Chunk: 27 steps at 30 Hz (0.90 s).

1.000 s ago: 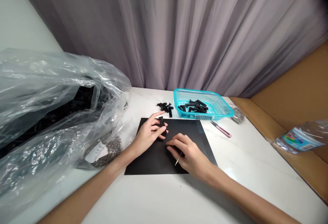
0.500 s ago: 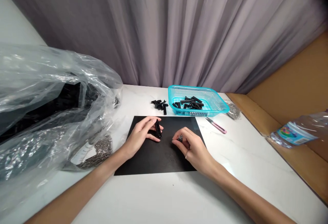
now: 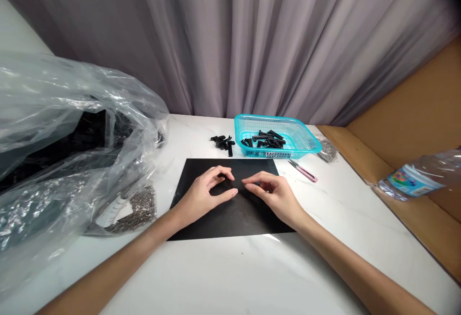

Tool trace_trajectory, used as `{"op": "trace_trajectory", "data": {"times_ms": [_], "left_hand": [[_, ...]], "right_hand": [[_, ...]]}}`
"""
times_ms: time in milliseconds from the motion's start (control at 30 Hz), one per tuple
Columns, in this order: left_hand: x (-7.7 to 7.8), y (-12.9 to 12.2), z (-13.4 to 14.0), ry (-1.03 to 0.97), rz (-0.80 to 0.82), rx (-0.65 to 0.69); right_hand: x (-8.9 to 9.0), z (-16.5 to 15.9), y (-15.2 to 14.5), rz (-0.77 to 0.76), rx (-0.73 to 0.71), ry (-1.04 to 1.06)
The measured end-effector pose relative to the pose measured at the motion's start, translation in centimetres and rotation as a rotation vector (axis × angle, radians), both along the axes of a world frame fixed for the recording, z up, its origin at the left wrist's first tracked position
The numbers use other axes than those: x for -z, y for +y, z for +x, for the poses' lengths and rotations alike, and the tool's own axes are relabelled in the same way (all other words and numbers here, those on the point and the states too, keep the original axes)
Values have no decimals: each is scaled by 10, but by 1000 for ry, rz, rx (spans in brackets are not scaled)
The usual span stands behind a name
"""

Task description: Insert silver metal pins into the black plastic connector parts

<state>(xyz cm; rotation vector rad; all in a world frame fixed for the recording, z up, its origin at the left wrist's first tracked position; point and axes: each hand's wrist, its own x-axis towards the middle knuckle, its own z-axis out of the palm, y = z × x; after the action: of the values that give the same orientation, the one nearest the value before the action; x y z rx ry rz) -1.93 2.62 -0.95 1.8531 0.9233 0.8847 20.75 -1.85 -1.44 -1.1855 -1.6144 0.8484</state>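
Note:
My left hand (image 3: 207, 192) is over the black mat (image 3: 216, 226), its fingers curved and the thumb below them. A black plastic part between them hardly stands out against the dark mat. Facing it, my right hand (image 3: 272, 191) has thumb and forefinger bent close together. Small silvery metal pieces (image 3: 266, 191) show faintly inside its curled fingers; what the fingertips pinch is too small to make out. A narrow gap separates the two hands. Behind the mat lies a small pile of black plastic parts (image 3: 224, 144).
A turquoise basket (image 3: 302, 151) with several black parts stands at the back. Pink-handled snips (image 3: 303, 171) lie right of the mat. Large plastic bags (image 3: 82, 84) and a bag of metal pieces (image 3: 139, 209) crowd the left. A bottle (image 3: 410, 180) lies on cardboard at the right.
My right hand has shifted toward the left one and its fingertips now point at it. My left hand has turned, so the black part no longer shows clearly. The view has tilted slightly.

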Motion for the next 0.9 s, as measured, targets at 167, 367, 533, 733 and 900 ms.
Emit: {"op": "trace_trajectory", "data": {"times_ms": [167,367,533,733,900], "left_hand": [[-6,-5,1,117,125,22],[-5,-3,-3,190,196,46],[-5,-1,-3,189,280,99],[-2,-1,-3,229,340,75],[0,-2,-4,239,398,76]], "right_hand": [[-1,-3,-3,-37,28,90],[-11,-3,-10,51,-11,19],[-10,-2,-13,96,-59,-51],[-5,-1,-13,160,-101,-129],[-3,-1,-13,300,-98,-243]]}}
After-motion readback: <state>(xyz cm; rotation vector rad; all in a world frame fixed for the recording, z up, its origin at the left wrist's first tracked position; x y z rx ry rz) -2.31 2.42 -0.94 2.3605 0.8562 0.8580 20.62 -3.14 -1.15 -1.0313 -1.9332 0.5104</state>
